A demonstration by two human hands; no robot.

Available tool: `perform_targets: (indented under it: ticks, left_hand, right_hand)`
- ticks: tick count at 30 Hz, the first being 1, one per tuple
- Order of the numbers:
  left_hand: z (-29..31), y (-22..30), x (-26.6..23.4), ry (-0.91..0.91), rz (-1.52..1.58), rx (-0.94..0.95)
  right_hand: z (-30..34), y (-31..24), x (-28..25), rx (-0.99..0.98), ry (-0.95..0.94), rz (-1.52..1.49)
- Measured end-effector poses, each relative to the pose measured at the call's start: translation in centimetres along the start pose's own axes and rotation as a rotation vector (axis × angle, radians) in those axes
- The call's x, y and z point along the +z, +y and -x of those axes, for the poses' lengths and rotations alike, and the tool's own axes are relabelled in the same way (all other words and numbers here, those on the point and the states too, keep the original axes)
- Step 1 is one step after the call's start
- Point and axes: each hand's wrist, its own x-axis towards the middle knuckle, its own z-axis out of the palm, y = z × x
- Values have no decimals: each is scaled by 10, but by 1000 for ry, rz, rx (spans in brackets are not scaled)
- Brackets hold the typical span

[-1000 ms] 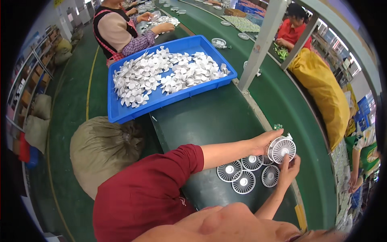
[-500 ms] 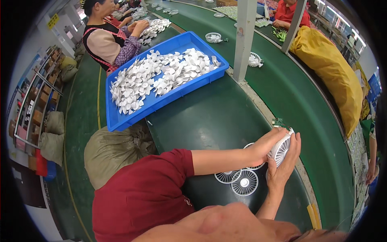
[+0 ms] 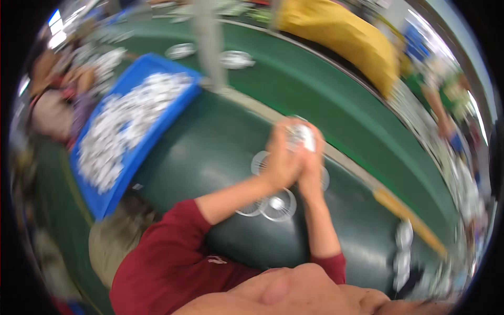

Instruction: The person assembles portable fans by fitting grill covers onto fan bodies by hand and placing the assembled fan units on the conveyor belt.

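Note:
Between my two hands is a white round fan housing, blurred and partly hidden by the fingers. My left hand is closed on its near left side. Around its right and far side wraps my right hand, also closed. Below the hands, on the dark green worktable, lie several flat white fan grilles, some of them overlapping and partly covered by my wrists.
A blue tray heaped with white fan blades stands at the left, beside a person. Behind the metal post runs a green conveyor carrying white housings. More white parts sit at the right. A yellow sack lies beyond.
The view has swung to the right and blurred. Both hands still hold the fan housing, now turned and more covered by fingers. White parts at the table's right end have come into view.

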Motion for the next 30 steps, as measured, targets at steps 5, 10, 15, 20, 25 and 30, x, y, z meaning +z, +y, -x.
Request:
perform_targets:
  ticks: [5, 10, 15, 20, 25, 30]
  left_hand:
    - [-6, -16, 9, -154, 206, -214]
    - [-6, -14, 8, -427, 28, -273]
    - [0, -7, 18, -636, -257, -18]
    - [9, -7, 17, -707, -355, 39]
    - [19, -14, 21, -740, -459, 131]
    - [29, -28, 27, -844, -496, 247]
  right_hand:
    - [-20, -9, -40, -150, -12, 153]
    - [1, -3, -124, -252, 294, 562]
    - [75, 5, -279, -132, 641, 1011]
    - [156, 1, -419, 128, 1069, 1348]
    - [219, 10, -451, 726, 1012, 1492]
    - [213, 12, -426, 154, 1005, 1569]
